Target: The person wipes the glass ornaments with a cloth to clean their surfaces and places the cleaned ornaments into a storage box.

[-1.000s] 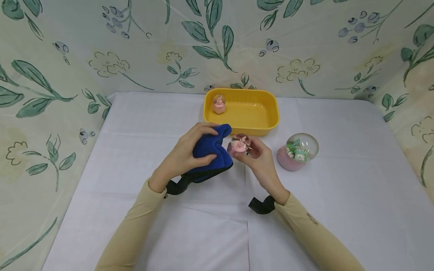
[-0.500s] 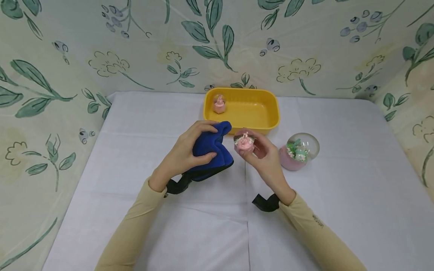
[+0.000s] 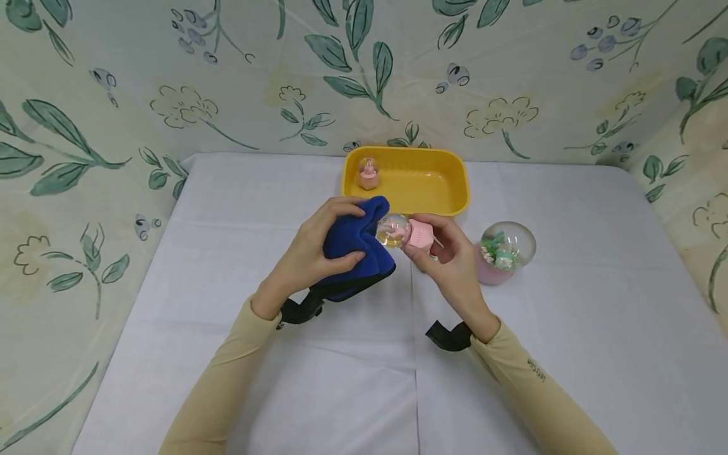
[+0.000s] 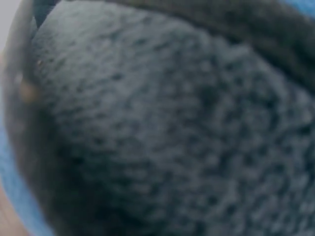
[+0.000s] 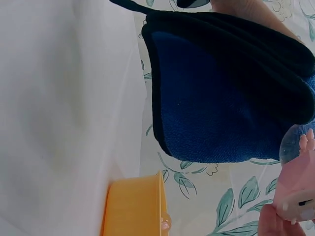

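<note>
My left hand [image 3: 309, 253] grips a folded blue cloth [image 3: 354, 243] with dark edging, fingers on top and thumb on the near side. Its fuzzy surface, looking dark grey, fills the left wrist view, with the edging [image 4: 34, 162] blurred. In my right hand [image 3: 452, 268] is a small snow globe, pinched by its pink base [image 3: 421, 235]. The globe lies sideways, its clear dome [image 3: 391, 231] pointing left at the cloth's edge; whether they touch I cannot tell. The right wrist view shows the cloth [image 5: 211, 98] beside the globe's pink part [image 5: 295, 179].
Behind the hands stands a yellow tray [image 3: 463, 189] with another small pink snow globe [image 3: 368, 175] at its left end. A larger snow globe [image 3: 493, 272] with green decoration is tilted on the white tablecloth [image 3: 597, 284], right of my right hand. Floral fabric [image 3: 227, 76] hangs behind.
My right hand has turned the small snow globe, so its dome now points left and its base right. That hand shifted slightly right. The cloth rose slightly in the left hand.
</note>
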A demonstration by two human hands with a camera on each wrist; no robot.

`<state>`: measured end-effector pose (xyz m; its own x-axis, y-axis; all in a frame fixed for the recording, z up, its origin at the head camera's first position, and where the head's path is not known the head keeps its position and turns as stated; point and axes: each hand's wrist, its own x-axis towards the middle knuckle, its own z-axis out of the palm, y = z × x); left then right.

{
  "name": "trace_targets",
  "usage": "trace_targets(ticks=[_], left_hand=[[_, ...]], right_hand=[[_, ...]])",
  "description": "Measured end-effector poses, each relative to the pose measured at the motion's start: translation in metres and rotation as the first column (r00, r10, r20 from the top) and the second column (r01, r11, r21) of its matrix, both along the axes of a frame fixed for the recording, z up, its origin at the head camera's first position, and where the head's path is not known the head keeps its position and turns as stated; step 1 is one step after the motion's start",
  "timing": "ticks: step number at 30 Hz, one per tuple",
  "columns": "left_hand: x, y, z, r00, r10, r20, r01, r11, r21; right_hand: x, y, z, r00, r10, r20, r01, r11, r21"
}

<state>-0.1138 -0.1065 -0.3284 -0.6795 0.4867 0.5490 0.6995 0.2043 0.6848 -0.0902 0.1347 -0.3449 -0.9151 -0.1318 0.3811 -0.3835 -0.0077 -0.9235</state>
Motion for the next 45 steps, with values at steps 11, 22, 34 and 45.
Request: trace_targets(ticks=[11,22,34,45], left_hand=[[0.000,0.006,0.002,0.999,-0.034,0.005,0.034,0.997,0.066],[0.003,0.017,0.001,0.995,-0.086,0.057,0.087,0.996,-0.012],[0.006,0.025,0.001,0.998,-0.069,-0.015,0.069,0.997,0.036],[0.003,0.023,0.007,0.988,-0.108,-0.113,0.110,0.994,0.013]], right_hand=[[-0.001,-0.002,0.007,0.982,-0.001,-0.188,0.019,0.995,0.096],[-0.005,0.000,0.010,0.894,0.032,-0.447,0.039,0.988,0.148],[-0.009,0.008,0.017,0.852,0.093,-0.515,0.061,0.960,0.274],[-0.011,0.016,0.019,0.882,0.116,-0.458,0.000,0.969,0.245]])
